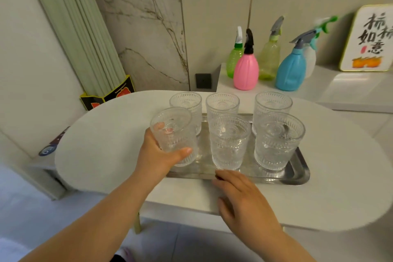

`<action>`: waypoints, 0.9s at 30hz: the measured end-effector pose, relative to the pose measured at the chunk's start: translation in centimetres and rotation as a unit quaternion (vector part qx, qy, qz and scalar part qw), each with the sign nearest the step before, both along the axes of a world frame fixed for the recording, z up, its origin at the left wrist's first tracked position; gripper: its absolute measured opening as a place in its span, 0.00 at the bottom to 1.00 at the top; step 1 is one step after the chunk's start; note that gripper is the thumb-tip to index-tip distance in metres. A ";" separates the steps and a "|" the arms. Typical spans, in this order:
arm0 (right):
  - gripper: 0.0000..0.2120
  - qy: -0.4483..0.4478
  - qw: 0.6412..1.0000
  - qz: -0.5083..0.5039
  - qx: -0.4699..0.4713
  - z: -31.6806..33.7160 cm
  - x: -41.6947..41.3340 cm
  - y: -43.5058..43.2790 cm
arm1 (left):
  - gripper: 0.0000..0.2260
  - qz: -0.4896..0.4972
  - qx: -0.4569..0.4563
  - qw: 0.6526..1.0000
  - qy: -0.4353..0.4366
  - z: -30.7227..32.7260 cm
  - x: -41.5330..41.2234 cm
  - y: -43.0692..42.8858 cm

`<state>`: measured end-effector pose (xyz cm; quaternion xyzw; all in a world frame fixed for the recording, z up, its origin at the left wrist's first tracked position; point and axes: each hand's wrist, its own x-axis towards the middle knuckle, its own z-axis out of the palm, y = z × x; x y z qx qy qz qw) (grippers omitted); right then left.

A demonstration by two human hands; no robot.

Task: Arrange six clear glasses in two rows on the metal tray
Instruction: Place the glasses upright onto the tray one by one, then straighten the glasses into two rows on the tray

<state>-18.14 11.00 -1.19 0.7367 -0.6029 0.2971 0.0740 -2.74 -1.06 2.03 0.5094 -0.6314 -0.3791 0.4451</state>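
The six glasses (pixel 230 140) are clear, pressed with beaded dots and fine vertical ribs; the tray (pixel 297 173) is shiny silver metal; the table (pixel 110 144) is plain white. On the white shelf (pixel 350 85) the spray bottles run bright green (pixel 234 60), pink with a black nozzle (pixel 245 70), pale yellow-green with a grey nozzle (pixel 269 57), sky blue with a grey trigger (pixel 291 72); the sign (pixel 369 38) is white with black brush lettering, a small red seal and orange fruit. The wall panel (pixel 146 23) is pale marble veined in brown; the curtain (pixel 78 27) is soft green.
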 end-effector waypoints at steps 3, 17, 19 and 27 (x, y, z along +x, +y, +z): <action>0.17 -0.011 1.000 0.000 -0.004 0.0 -0.4 0.3 | 0.33 -0.006 0.005 1.000 -0.015 -0.3 -0.8 0.3; 0.10 -0.098 0.995 -0.005 0.014 0.8 -1.7 1.0 | 0.42 -0.068 0.022 0.997 -0.031 -1.4 -1.3 0.4; 0.10 -0.169 0.986 -0.003 -0.014 1.6 -2.4 1.3 | 0.45 -0.129 0.039 0.991 0.004 -1.3 -0.5 0.6; 0.12 -0.291 0.924 -0.246 -0.023 2.2 -8.3 2.1 | 0.23 -0.006 0.096 0.976 0.195 0.8 -0.1 -1.8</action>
